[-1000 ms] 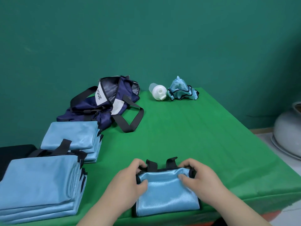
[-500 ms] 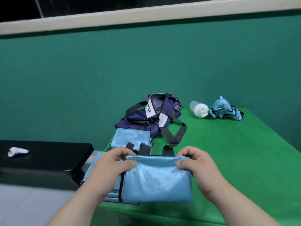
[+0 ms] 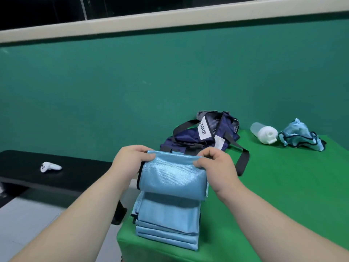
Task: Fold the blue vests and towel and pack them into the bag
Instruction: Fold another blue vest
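Over the near-left corner of the green table (image 3: pixel 283 186), both arms reach forward, wrists about level. Left hand (image 3: pixel 132 159) and right hand (image 3: pixel 217 163) each pinch a top corner of one folded blue vest (image 3: pixel 173 180), fingers curled over its upper edge. It hangs over one stack of folded blue cloth (image 3: pixel 168 222); contact and layer count unclear. Behind: one navy bag (image 3: pixel 187 141), mouth open. Right of it: one white bottle (image 3: pixel 264 134) on its side, one crumpled blue cloth (image 3: pixel 300 138). Left: one black bench (image 3: pixel 79 167), one white controller (image 3: pixel 50 166) on it.
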Tool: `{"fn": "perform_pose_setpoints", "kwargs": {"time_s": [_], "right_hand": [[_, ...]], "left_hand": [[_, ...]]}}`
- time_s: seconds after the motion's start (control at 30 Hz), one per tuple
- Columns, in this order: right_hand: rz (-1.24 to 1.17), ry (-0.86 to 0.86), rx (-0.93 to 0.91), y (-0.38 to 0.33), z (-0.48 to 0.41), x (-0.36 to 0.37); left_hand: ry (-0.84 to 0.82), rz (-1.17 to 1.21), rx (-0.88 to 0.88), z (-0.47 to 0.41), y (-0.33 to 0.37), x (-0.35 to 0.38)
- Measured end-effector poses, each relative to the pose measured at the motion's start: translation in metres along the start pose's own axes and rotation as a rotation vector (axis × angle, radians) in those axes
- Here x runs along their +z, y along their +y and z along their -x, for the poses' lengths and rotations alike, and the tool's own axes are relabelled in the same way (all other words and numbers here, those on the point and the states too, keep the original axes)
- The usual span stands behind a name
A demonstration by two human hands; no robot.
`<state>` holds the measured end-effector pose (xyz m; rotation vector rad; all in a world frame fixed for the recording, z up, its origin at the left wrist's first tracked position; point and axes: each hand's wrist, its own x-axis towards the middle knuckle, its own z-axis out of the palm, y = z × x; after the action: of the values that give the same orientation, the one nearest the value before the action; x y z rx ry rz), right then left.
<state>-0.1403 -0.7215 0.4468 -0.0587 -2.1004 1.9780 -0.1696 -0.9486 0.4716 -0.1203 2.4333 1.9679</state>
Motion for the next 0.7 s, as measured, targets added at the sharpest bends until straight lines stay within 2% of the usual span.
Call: {"fn": "perform_pose_setpoints", "kwargs": {"time_s": [0.4, 0.5, 0.63, 0.7], "right_hand": [[0.124, 0.122, -0.002, 0.025, -0.100, -0.002], [0.213, 0.141, 0.027, 0.048, -0.115, -0.003], [0.401, 0.054, 0.101, 0.081, -0.117, 0.000], [0.547, 0.011, 0.067, 0.088, -0.116, -0.002]], "left_hand": [[0.034, -0.119, 0.016, -0.117, 0.007, 0.045], [-0.001, -0.277, 0.012, -0.138, -0.008, 0.059], [-0.015, -0.463, -0.032, -0.145, -0.037, 0.070], [0.012, -0.554, 0.007, -0.142, -0.047, 0.070]]}}
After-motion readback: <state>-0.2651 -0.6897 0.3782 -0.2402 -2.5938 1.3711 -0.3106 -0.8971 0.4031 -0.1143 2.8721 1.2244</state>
